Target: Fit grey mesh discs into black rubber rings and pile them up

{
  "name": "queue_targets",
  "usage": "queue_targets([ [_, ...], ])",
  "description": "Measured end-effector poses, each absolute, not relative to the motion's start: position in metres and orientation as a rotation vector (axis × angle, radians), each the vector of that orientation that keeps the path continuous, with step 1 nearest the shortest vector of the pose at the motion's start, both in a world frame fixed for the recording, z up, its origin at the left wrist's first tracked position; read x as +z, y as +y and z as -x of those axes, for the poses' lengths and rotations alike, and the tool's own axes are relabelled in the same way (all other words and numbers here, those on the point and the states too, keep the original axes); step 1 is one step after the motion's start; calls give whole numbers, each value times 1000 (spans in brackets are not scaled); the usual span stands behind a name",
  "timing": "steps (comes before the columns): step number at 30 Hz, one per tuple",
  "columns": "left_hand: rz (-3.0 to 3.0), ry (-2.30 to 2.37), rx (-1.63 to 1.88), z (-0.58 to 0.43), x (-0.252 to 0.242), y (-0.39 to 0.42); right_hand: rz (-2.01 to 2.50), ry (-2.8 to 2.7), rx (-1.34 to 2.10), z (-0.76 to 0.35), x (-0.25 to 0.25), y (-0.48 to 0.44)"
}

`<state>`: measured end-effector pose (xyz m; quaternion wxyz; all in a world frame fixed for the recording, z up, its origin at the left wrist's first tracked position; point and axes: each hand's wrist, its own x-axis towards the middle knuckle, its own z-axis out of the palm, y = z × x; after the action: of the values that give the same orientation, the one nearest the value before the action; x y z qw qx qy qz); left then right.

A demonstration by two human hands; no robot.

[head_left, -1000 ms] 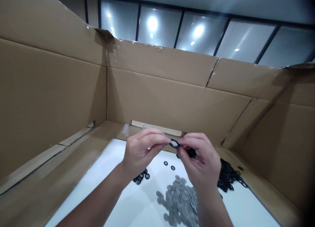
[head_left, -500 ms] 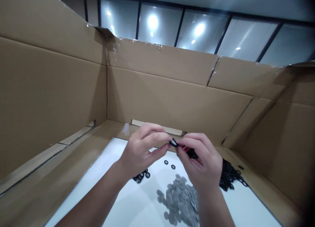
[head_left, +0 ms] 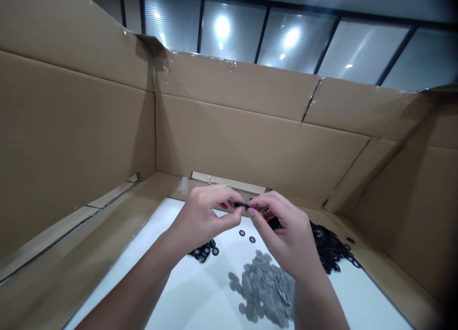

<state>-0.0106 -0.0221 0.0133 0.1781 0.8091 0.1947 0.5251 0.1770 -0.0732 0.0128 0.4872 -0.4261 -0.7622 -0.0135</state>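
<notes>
My left hand (head_left: 203, 215) and my right hand (head_left: 286, 234) meet in mid-air over a white surface (head_left: 186, 292). Both pinch one small black ring (head_left: 242, 206) between thumbs and fingertips; it now shows edge-on. Below my hands lies a heap of grey discs (head_left: 265, 287). A small cluster of black rings (head_left: 204, 250) sits under my left wrist. A bigger pile of black rings (head_left: 332, 249) lies at the right, partly hidden by my right hand. Two loose rings (head_left: 246, 236) rest between the heaps.
Tall cardboard walls (head_left: 250, 139) enclose the white surface on the left, back and right. Cardboard flaps (head_left: 107, 215) slope down to the surface at the left. Above the back wall are glass panels with ceiling lights (head_left: 222, 26).
The ring was held flat and open to view; now it is turned edge-on between my fingertips. Both hands have drifted slightly left and down.
</notes>
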Motion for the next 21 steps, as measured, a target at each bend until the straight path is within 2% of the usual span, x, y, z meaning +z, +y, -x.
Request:
queue_targets([
  [14, -2035, 709, 1368, 6, 13, -24, 1076, -1806, -83, -173, 12, -72],
  [21, -1696, 537, 1076, 12, 13, -19, 919, -1871, 31, -175, 13, -73],
])
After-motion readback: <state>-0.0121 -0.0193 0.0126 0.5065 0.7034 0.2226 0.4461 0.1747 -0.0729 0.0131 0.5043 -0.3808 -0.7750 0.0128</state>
